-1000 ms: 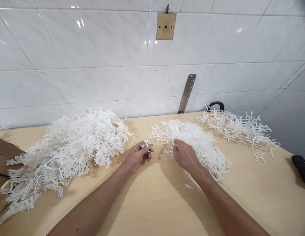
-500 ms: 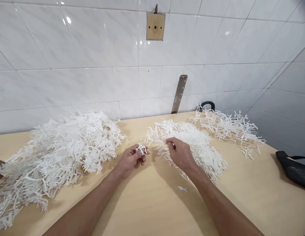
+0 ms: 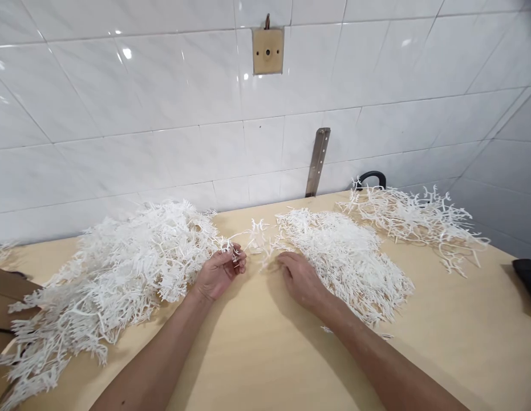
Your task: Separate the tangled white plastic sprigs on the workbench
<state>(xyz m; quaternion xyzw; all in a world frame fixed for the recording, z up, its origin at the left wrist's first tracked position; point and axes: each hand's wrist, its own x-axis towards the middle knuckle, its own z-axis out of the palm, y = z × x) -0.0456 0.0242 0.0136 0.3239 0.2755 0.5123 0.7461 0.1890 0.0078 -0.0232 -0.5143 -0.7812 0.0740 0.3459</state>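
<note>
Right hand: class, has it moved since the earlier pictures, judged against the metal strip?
Yes, leftward: relative to the metal strip, the right hand now sits farther left than before.

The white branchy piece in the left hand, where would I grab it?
Probably pinch the white branched piece by its thin tips poking up above the left hand, coming from above: the hand hides some of it, but those tips spread clear.

Hands: two, left hand [image 3: 216,275] and right hand [image 3: 303,281]
Large white piles: three, left pile [image 3: 132,260], middle pile [image 3: 355,262], far-right pile [image 3: 413,212]
Wall plate [image 3: 267,61]: one
Metal strip [image 3: 317,162]: one
Black handle [image 3: 381,178]: one
Brown box [image 3: 8,302]: one
</note>
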